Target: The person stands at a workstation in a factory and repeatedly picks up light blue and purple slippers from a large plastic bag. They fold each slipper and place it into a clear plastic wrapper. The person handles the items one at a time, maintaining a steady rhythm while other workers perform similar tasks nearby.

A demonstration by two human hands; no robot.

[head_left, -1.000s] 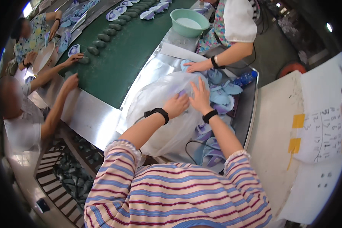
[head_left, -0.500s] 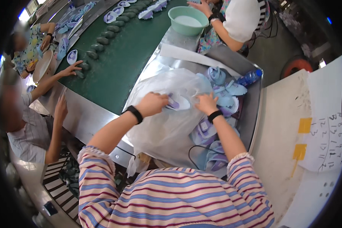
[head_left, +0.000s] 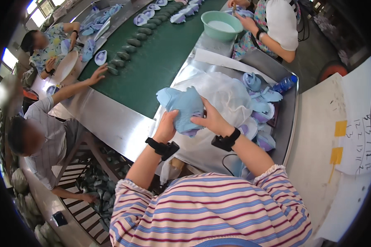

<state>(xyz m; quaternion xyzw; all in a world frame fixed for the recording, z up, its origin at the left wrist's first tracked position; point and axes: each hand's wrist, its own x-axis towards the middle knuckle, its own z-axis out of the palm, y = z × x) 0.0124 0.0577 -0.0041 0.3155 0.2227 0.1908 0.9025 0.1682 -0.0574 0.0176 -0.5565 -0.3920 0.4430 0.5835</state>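
Note:
Both hands hold up a light blue shoe upper above a big clear plastic bag on the steel table. My left hand grips it from below. My right hand clasps its right side with the fingers curled over it. Each wrist wears a black band. More blue and lilac shoe uppers lie heaped on the bag to the right.
A green conveyor belt carries dark green shoe lasts and blue uppers. A teal bowl stands at the far end. Other people work at the left and the top right. A white board with yellow tags sits to the right.
My hands have lifted a blue shoe upper out of the bag; a second ago they were pressing flat on the bag. The person at the top right has drawn back from the pile.

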